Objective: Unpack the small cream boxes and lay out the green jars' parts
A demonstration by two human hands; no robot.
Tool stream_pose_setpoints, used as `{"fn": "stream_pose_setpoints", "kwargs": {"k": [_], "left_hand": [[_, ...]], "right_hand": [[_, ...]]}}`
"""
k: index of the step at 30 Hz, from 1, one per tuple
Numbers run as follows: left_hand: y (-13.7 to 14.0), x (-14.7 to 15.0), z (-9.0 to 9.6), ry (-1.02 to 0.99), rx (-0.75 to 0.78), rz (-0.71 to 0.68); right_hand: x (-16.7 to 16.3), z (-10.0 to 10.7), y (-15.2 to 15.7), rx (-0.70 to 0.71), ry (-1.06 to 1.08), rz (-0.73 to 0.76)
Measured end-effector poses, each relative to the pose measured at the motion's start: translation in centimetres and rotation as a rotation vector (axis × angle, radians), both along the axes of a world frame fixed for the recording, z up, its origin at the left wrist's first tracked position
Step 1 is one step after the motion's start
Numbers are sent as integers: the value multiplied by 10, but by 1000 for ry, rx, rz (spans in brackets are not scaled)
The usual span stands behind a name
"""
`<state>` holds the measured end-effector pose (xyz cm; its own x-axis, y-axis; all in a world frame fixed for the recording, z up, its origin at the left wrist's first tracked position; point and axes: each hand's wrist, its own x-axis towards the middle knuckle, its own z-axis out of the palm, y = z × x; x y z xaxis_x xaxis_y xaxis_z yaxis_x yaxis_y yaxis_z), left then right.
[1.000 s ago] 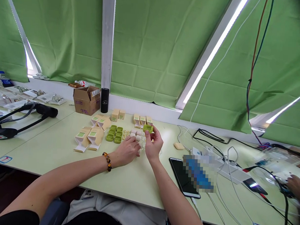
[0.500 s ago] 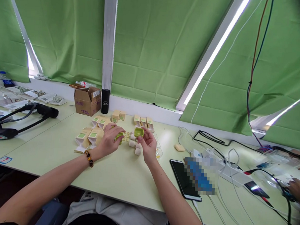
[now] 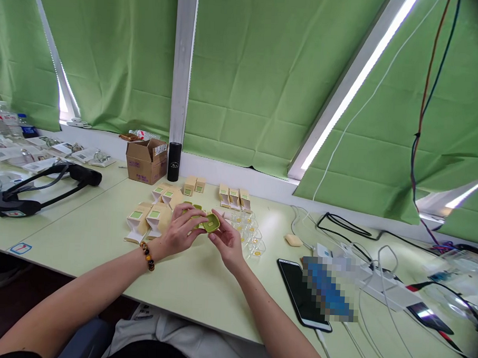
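A small green square cup [image 3: 212, 223] is held up in my right hand [image 3: 228, 246], pinched between thumb and fingers at its right side, its open face toward me. A tiny pale piece seems to lie in it. My left hand [image 3: 186, 227] reaches to the cup's left edge, fingers curled together; what they hold, if anything, is hidden. More green ware [image 3: 197, 207] shows just behind the left fingers. Close to the right hand, several clear plastic cups [image 3: 252, 235] with yellow spots stand on the table. Open tan cartons [image 3: 158, 220] with green labels lie beside my left hand.
Further cartons [image 3: 233, 198] stand toward the wall, with a cardboard box [image 3: 145, 161] and a black tumbler [image 3: 173, 162]. A black headset [image 3: 44, 189] lies far left. On the right are a phone [image 3: 302, 292], a beige lump [image 3: 293, 240], a power strip [image 3: 392, 288] and trailing cables.
My right hand has brought the green cup left and lower, and my left hand has come to its edge. The white cylinders are now hidden by my hands. The view has shifted slightly left.
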<state>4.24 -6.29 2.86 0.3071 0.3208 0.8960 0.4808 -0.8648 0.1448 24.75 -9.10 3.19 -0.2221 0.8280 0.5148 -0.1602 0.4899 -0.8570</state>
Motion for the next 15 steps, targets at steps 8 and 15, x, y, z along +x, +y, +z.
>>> {"fn": "stream_pose_setpoints", "kwargs": {"k": [8, 15], "left_hand": [[-2, 6, 4, -130, -86, -18], [-2, 13, 7, -273, -304, -190]], "right_hand": [[-10, -4, -5, 70, -62, -184], [-11, -8, -3, 89, -103, -293]]}}
